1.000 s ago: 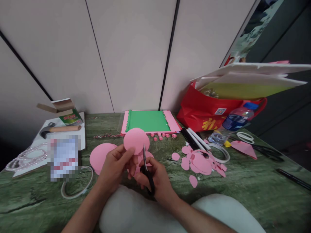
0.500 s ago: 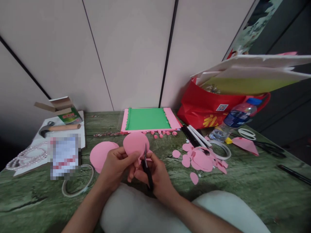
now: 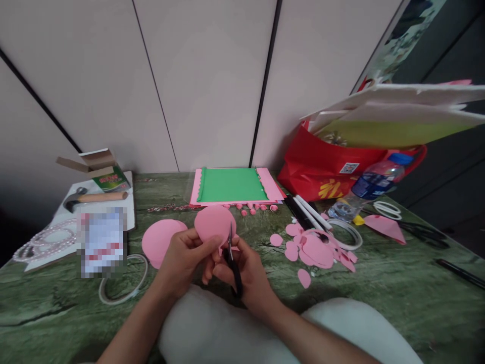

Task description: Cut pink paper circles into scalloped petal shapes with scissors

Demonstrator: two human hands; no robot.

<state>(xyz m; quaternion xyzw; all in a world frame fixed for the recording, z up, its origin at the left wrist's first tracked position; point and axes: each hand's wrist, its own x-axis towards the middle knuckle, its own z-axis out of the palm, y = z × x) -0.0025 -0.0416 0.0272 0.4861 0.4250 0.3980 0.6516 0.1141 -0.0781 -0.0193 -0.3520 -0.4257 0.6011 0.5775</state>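
Observation:
A round piece of pink paper (image 3: 212, 222) is pinched by its lower edge between the thumb and fingers of my left hand (image 3: 189, 255). My right hand (image 3: 246, 273) grips a pair of black-handled scissors (image 3: 235, 275), blades pointing up at the paper's right edge. Flat on the table, left of my hands, lie larger pink paper circles (image 3: 159, 242). To the right is a loose heap of pink paper pieces (image 3: 316, 250). Several small rolled pink curls (image 3: 253, 207) lie in a row beyond the held paper.
Green and pink paper sheets (image 3: 233, 184) lie at the back. A red bag (image 3: 303, 167) and a tilted water bottle (image 3: 373, 184) stand at right, near pens (image 3: 310, 212) and a tape roll (image 3: 346, 235). At left are a hammer (image 3: 98, 197), bead strands (image 3: 49, 242) and another tape roll (image 3: 104, 296).
The whole scene has shifted slightly right in view. Both hands keep their grip on the paper and the scissors, with little visible difference between them.

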